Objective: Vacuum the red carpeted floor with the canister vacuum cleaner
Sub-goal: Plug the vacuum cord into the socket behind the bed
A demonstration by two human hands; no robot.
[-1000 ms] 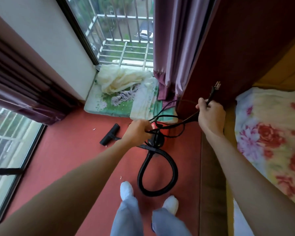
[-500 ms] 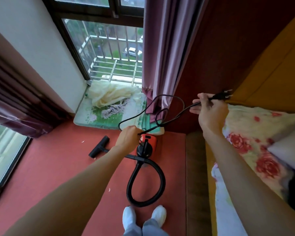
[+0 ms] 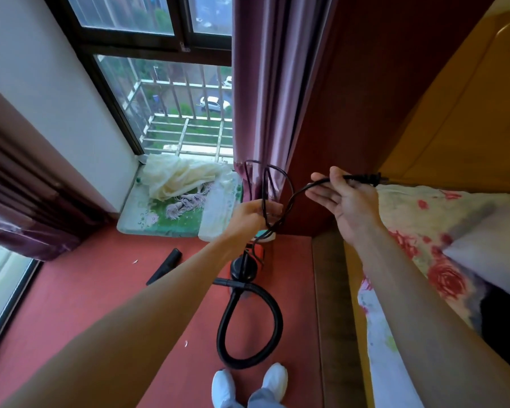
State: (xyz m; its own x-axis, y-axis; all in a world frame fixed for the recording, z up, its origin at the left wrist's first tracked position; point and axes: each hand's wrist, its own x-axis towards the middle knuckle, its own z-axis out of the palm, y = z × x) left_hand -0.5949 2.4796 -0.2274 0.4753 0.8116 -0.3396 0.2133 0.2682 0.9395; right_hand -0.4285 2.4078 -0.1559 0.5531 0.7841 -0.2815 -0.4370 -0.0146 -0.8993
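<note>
The small red and black canister vacuum (image 3: 249,265) stands on the red carpet (image 3: 80,295), partly hidden behind my left forearm. Its black hose (image 3: 273,328) curls in a loop toward my feet. The black floor nozzle (image 3: 165,266) lies on the carpet to the left. My left hand (image 3: 248,214) grips loops of the black power cord (image 3: 280,184) above the vacuum. My right hand (image 3: 345,198) pinches the cord just behind the plug (image 3: 365,178), palm up, with the plug pointing right toward the bed's headboard.
A cushioned window seat (image 3: 171,219) with a cream cloth (image 3: 183,178) lies under the barred window. A purple curtain (image 3: 265,83) hangs behind the cord. A bed with a floral cover (image 3: 433,231) and wooden frame fills the right side. My white-shod feet (image 3: 248,384) stand near the hose.
Both hands have risen with the cord. My right hand turned palm up and carried the plug rightward toward the bed. My view lifted, showing more of the window.
</note>
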